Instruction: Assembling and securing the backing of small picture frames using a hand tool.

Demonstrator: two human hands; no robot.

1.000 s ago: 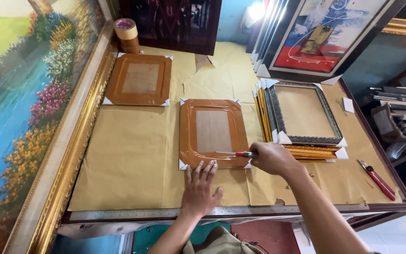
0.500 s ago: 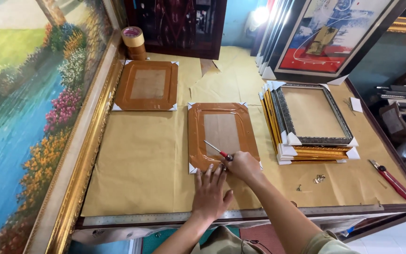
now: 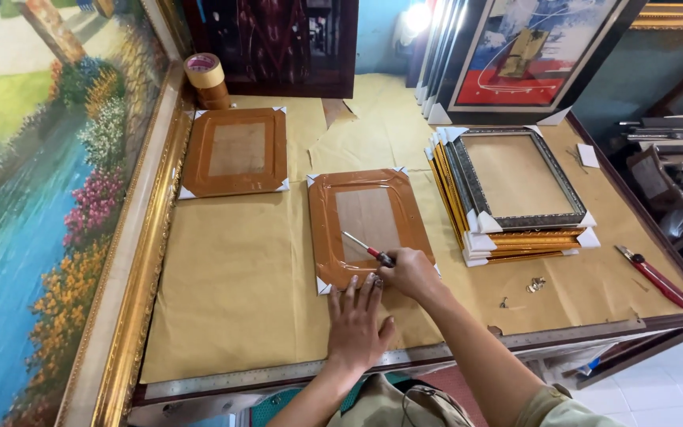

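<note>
A brown picture frame [image 3: 367, 225] lies face down in the middle of the paper-covered table, with white corner guards. My right hand [image 3: 411, 273] grips a screwdriver [image 3: 365, 249] with a red-and-black handle, its tip resting on the frame's lower part. My left hand [image 3: 357, 324] lies flat, fingers spread, on the paper at the frame's near edge, fingertips touching the frame.
A second brown frame [image 3: 235, 152] lies at the back left beside tape rolls [image 3: 207, 79]. A stack of gold and dark frames [image 3: 515, 190] sits right. A red cutter [image 3: 652, 275] and small metal bits [image 3: 535, 285] lie near the right edge. A large landscape painting [image 3: 49, 198] leans left.
My right hand has drawn in from the frame's right corner to its lower middle, and the screwdriver now points up-left. The view has shifted closer. My left hand stays pressed down.
</note>
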